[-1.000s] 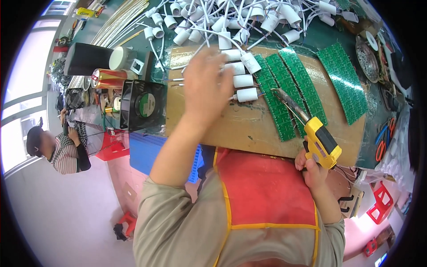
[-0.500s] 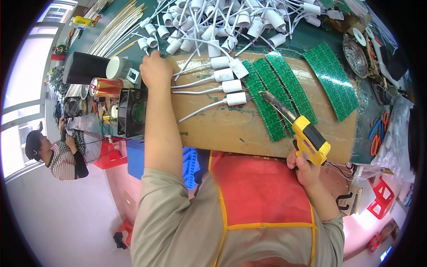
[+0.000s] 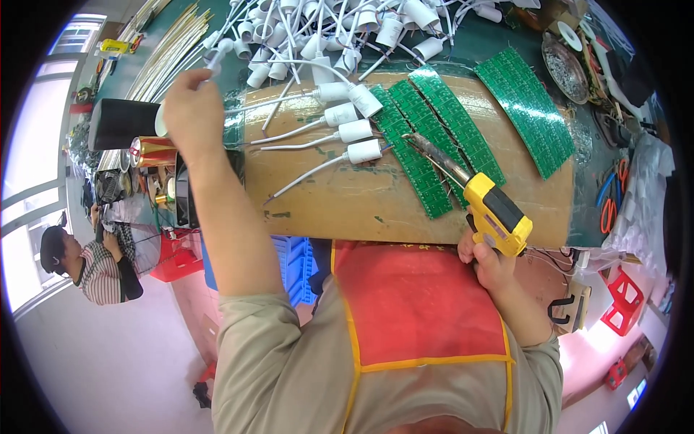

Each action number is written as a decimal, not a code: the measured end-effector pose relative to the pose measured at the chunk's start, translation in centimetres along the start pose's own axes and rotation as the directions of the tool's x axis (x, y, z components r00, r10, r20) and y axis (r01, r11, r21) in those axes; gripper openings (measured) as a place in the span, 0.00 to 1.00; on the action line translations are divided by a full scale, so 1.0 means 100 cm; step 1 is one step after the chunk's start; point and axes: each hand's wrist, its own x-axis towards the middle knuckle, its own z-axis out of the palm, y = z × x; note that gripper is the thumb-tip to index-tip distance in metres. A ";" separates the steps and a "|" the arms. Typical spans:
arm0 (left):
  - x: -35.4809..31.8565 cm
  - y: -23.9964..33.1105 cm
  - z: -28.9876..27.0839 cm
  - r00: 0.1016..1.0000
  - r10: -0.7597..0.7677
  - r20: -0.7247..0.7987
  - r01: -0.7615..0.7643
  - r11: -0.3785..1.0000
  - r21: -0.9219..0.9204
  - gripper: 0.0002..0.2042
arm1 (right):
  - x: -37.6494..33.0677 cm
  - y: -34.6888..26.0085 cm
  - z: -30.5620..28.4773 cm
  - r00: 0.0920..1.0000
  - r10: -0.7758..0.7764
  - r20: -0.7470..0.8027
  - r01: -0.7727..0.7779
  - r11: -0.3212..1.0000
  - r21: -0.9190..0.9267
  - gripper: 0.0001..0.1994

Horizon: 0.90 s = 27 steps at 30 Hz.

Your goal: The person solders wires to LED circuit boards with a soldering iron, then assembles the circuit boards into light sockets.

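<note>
My left hand [image 3: 194, 116] is raised at the far left of the brown work board, its fingers closed on a white cable [image 3: 215, 64] that reaches up toward the pile. My right hand [image 3: 486, 257], low at the board's front edge, grips a yellow and black soldering gun [image 3: 499, 213]. Its dark tip points up and left over narrow green circuit board strips [image 3: 413, 155]. Left of these strips, several white lamp sockets [image 3: 355, 130] lie in a row, cables trailing left. A wider green circuit board panel [image 3: 526, 112] rests farther right.
A heap of white lamp sockets [image 3: 318, 47] covers the back of the table. By my left arm stand a black cylinder [image 3: 124, 124], a red and gold can [image 3: 153, 152] and a fan [image 3: 186, 199]. Orange-handled scissors [image 3: 609, 215] and a metal dish [image 3: 565, 69] lie right. Another person [image 3: 101, 264] sits at left.
My left hand has moved left, bringing a white cable with it. The right hand still holds the soldering gun over the strips. The whole view has shifted slightly.
</note>
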 end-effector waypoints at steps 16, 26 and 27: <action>-0.115 0.033 -0.007 0.817 0.503 0.282 -0.309 0.795 -0.522 0.08 | 0.007 -0.008 0.007 0.973 -0.145 -0.179 0.193 0.937 0.290 0.35; -0.110 0.034 -0.007 0.726 0.557 0.403 -0.449 0.828 -0.336 0.09 | 0.010 -0.009 0.010 0.971 -0.144 -0.190 0.193 0.943 0.272 0.35; -0.112 0.043 -0.003 0.725 0.559 0.404 -0.448 0.827 -0.341 0.09 | 0.010 -0.010 0.009 0.970 -0.143 -0.195 0.193 0.944 0.269 0.35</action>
